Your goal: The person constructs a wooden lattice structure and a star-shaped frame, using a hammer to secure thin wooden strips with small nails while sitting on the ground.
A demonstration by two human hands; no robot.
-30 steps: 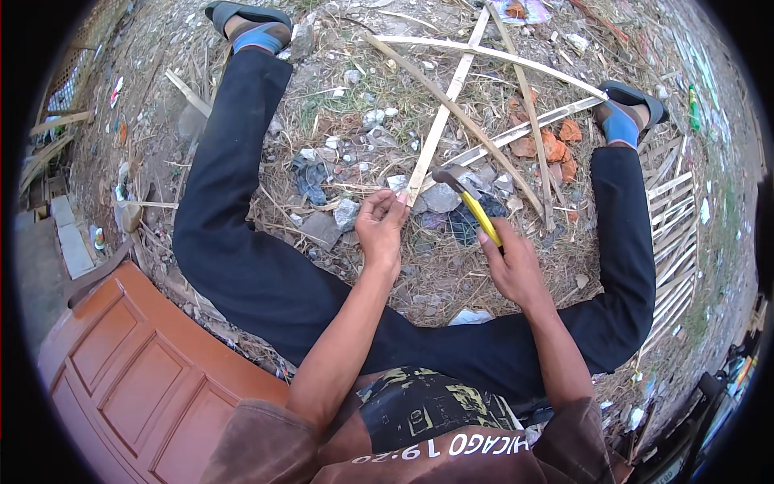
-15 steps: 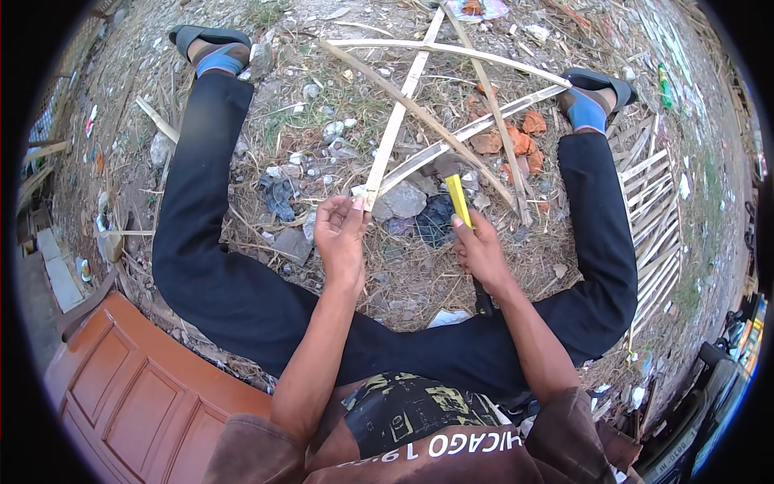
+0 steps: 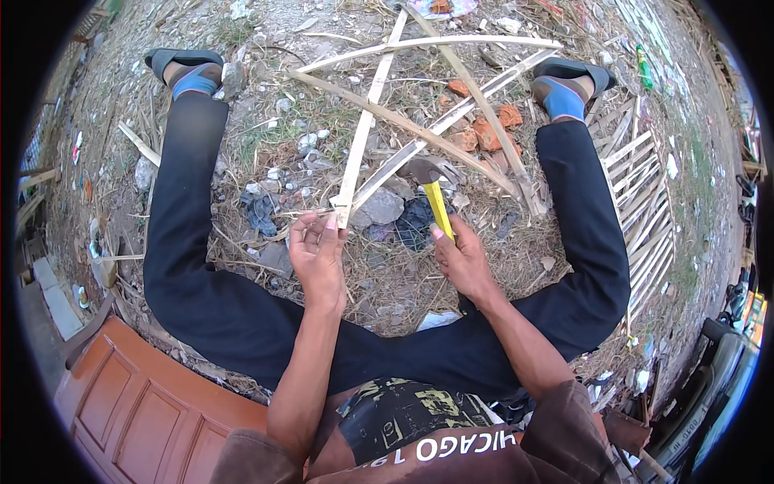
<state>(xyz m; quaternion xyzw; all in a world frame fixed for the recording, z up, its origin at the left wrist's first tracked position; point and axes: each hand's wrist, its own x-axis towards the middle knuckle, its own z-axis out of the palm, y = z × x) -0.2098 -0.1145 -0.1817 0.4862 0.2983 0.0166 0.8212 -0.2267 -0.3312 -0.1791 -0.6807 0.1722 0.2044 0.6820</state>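
A five-pointed star of thin pale wooden strips (image 3: 367,129) lies on the ground between my legs, its strips crossing one another. My left hand (image 3: 317,262) pinches its near corner, where two strips meet, between thumb and fingers. A hammer (image 3: 438,208) with a yellow handle and dark metal head is in my right hand (image 3: 463,258), fingers wrapped around the grip and thumb along it. The hammer's head is raised toward the star, just right of the held corner, and looks apart from it. Whether a nail sits in that corner I cannot tell.
Broken orange bricks (image 3: 488,133) and grey stones (image 3: 379,208) lie under and beside the star. A slatted wooden piece (image 3: 645,206) rests outside my right leg. Behind on the left is a brown panelled door (image 3: 153,411). Dry grass and litter cover the ground.
The view has shifted slightly. The star's far right tip has moved off from my right foot. The hammer's head shows more plainly, and both hands keep their holds.
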